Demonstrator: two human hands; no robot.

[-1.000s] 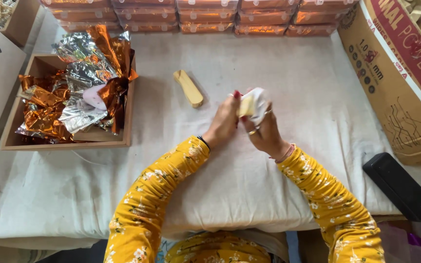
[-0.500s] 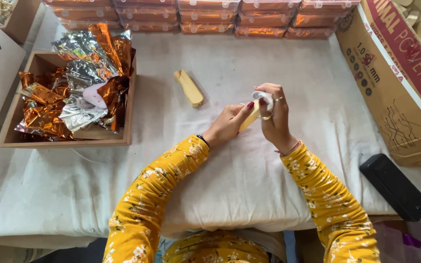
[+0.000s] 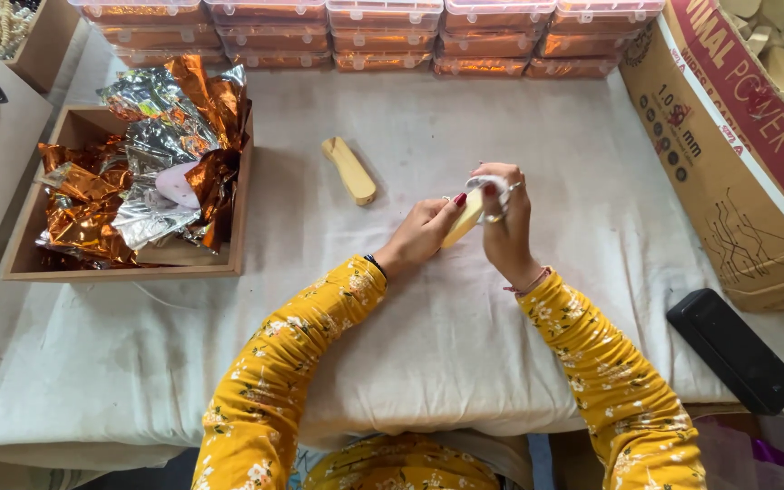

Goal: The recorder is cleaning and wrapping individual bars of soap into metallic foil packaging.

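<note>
Both my hands meet over the middle of the white cloth [image 3: 428, 363]. My left hand [image 3: 424, 231] grips the lower end of a pale wooden piece [image 3: 463, 222]. My right hand [image 3: 504, 222] closes over its upper end together with a bit of clear or silvery wrap [image 3: 485, 185]. A second pale wooden piece [image 3: 349, 170] lies loose on the cloth, up and to the left of my hands.
A wooden tray [image 3: 229, 227] at left holds crumpled orange and silver foil [image 3: 151, 154]. Stacked clear boxes with orange contents [image 3: 365, 36] line the far edge. A large cardboard box [image 3: 737, 154] stands at right, a black rectangular device [image 3: 732, 349] near the right front.
My hands with the wooden piece have shifted slightly up and to the right. My right hand now wraps over the top end, covering more of the piece.
</note>
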